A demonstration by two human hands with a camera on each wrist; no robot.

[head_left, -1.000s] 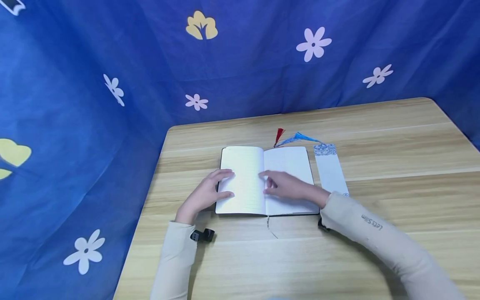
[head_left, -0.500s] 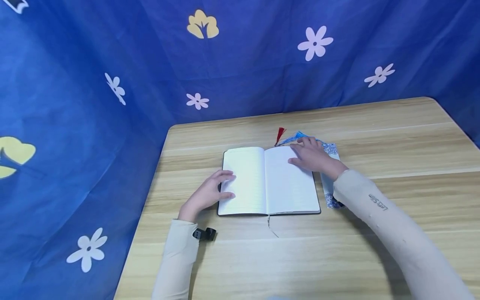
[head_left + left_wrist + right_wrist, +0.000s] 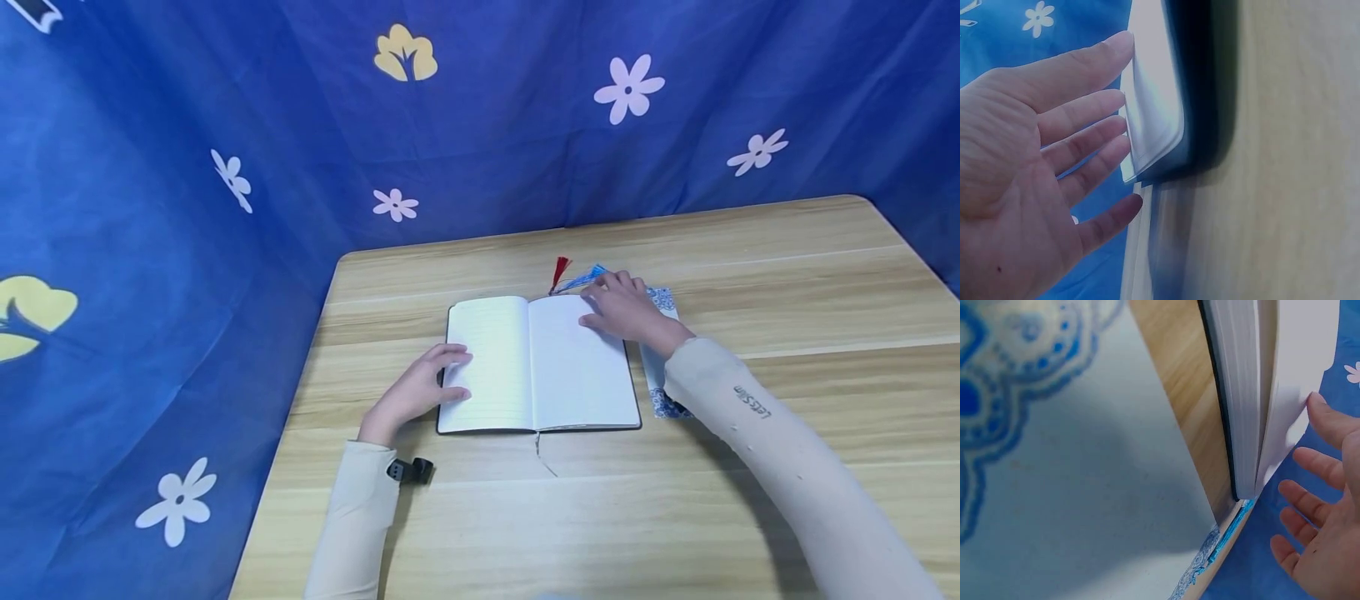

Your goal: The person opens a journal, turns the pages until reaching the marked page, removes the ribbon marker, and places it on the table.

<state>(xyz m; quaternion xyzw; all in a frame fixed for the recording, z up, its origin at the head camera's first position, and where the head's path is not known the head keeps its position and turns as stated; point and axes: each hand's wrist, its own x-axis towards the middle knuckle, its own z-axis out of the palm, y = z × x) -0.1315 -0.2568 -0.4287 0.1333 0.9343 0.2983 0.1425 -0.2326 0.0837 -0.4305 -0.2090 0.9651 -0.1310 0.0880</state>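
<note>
An open notebook (image 3: 495,375) with lined pages lies on the table. My left hand (image 3: 416,387) rests at its left edge, thumb and fingers spread over the page margin. In the left wrist view, these fingers (image 3: 1091,115) are nearly straight and touch the page. Over the upper right corner of the right page is my right hand (image 3: 626,310). The right wrist view shows its thumb (image 3: 1329,419) against the page and its other fingers loosely bent, holding nothing. Beneath the right wrist lies a white bookmark (image 3: 654,367) with blue patterned ends, partly hidden.
A red tassel (image 3: 560,271) and a blue tassel (image 3: 583,278) lie behind the notebook's top edge. A thin ribbon (image 3: 543,457) hangs out at the bottom. A blue flowered curtain (image 3: 495,125) stands behind the wooden table (image 3: 480,517).
My right hand has moved from the notebook's middle to the right page's upper right corner, then stayed about there. The left hand has hardly moved.
</note>
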